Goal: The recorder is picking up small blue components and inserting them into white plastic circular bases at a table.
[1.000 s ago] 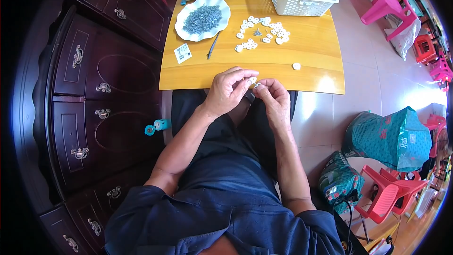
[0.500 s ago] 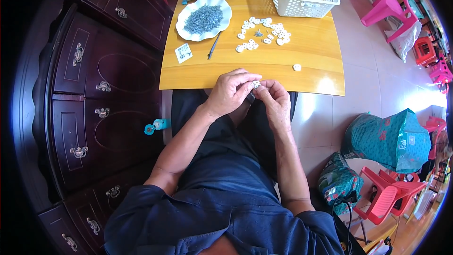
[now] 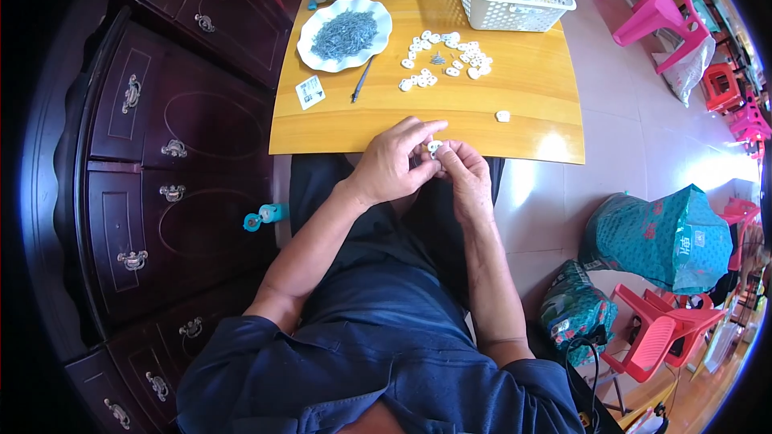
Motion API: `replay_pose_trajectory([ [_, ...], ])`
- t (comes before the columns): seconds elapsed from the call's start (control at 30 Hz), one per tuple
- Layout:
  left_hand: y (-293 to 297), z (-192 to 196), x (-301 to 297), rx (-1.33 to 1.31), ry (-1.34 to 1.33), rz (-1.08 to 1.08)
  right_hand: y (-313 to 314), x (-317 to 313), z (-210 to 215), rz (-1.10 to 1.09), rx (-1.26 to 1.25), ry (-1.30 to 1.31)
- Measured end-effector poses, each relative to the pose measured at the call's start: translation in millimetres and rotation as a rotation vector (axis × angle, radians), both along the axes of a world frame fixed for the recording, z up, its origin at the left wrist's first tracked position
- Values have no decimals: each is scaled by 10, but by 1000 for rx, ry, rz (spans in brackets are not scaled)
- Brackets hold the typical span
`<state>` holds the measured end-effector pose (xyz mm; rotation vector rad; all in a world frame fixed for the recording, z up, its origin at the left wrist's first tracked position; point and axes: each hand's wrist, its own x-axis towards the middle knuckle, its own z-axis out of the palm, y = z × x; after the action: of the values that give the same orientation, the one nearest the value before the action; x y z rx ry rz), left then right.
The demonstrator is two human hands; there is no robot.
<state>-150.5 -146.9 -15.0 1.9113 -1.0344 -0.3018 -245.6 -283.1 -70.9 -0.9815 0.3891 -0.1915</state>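
Now pinched a white piece [image 3: 434, 147] in the right hand [image 3: 468, 178] at the near edge of the bench [image 3: 531, 133], with the left hand [image 3: 388, 162] parted beside it; couldn't tell done from undone among scattered pieces [image 3: 453, 71]; probably had many grey pins [image 3: 344, 34] left.

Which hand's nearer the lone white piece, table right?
Right hand. It's below and to the left of the lone white piece in the picture; the left hand is also below it, but farther left.
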Motion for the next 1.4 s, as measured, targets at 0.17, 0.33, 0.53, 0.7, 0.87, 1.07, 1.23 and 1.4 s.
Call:
replay_pose_trajectory([
  [0.17,-75,-31,-58,24,-378,85,9,-9,-3,-26,78,30],
  [0.33,-80,-89,-22,28,-388,66,-26,-26,-40,-21,148,22],
  [0.53,-78,-27,-11,20,-274,45,-27,-23,28,-16,255,40],
  [0.7,-85,-34,12,-1,-203,17,-13,-27,-9,-4,266,31],
  [0.87,-75,-54,12,-25,-172,6,-8,-29,3,-23,225,15],
  [1.07,-70,-61,21,-11,-222,9,39,-9,24,-75,167,24],
  [1.23,-94,-70,16,-32,-239,2,13,-9,-90,-101,164,8],
  [1.4,-89,-71,42,-32,-268,-6,53,-6,13,-142,107,11],
])
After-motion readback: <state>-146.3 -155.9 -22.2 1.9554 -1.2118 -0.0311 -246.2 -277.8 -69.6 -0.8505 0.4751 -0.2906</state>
